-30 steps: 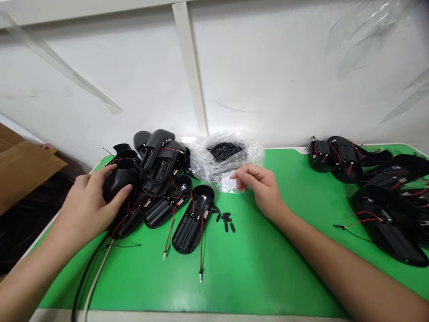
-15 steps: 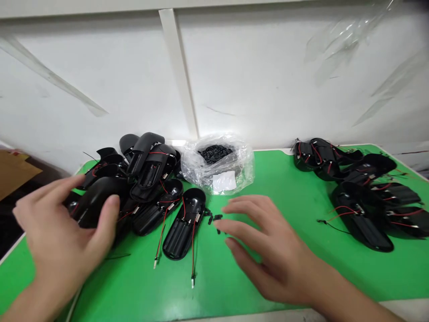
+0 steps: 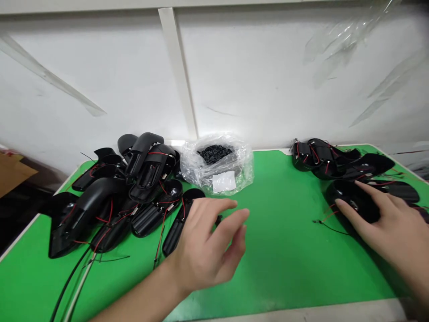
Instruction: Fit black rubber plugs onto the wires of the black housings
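At the right of the frame, the right hand (image 3: 375, 214) lay with its fingers (image 3: 368, 191) spread over a domed black plastic shell (image 3: 348, 197) on the green tabletop (image 3: 284, 259), their grip unclear. At lower centre, the left hand (image 3: 208, 243) had its fingers apart, mostly hiding a wired battery-holder shell (image 3: 172, 237) and small black clips (image 3: 218, 219).
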Tool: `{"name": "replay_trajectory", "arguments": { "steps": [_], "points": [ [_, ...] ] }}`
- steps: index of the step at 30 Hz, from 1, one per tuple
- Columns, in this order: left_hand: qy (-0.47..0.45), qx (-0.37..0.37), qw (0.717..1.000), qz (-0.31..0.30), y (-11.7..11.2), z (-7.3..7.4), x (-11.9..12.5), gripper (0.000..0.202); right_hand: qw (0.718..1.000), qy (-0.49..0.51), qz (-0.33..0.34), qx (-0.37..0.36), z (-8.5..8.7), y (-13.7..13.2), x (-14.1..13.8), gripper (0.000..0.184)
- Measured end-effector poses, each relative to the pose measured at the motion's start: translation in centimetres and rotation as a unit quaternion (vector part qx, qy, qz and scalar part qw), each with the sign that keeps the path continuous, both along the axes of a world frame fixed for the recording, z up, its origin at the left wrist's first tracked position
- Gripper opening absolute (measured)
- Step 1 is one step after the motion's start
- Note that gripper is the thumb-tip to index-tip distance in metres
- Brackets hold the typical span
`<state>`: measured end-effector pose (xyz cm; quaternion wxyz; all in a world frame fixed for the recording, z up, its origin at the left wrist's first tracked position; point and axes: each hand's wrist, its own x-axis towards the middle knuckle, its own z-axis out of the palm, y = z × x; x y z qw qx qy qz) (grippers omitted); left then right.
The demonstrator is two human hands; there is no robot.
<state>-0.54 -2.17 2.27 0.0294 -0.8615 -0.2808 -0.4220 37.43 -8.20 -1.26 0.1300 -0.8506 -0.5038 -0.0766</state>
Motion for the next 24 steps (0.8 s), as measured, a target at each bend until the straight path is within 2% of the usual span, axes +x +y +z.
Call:
{"name": "replay_trajectory", "arguments": {
  "steps": [4,7,9,14,19,24],
  "points": [
    [-0.019,-0.040,0.999,0.015,0.6,-1.0,1.0,0.035,1.000,0.002,-0.015,-0.016,0.3,1.7,-2.5,0.076],
    [-0.022,-0.053,0.998,0.020,0.9,-0.7,0.9,0.032,1.000,0.005,-0.005,-0.001,0.2,3.0,-4.6,0.070],
    [-0.027,-0.060,0.998,0.023,0.8,-0.3,0.7,0.030,1.000,0.017,0.001,-0.017,0.4,4.0,-5.8,0.070],
    [-0.020,-0.067,0.998,0.005,0.7,-0.2,0.9,0.032,0.994,0.046,0.041,-0.087,2.1,7.1,-8.9,0.076],
    [-0.012,-0.077,0.997,0.000,0.9,-0.2,0.9,0.029,0.991,0.015,0.070,-0.111,3.4,10.1,-11.3,0.074],
    [-0.006,-0.087,0.996,-0.001,1.1,-0.1,0.4,0.027,0.991,0.015,0.094,-0.099,4.7,9.8,-12.0,0.073]
  ]
}}
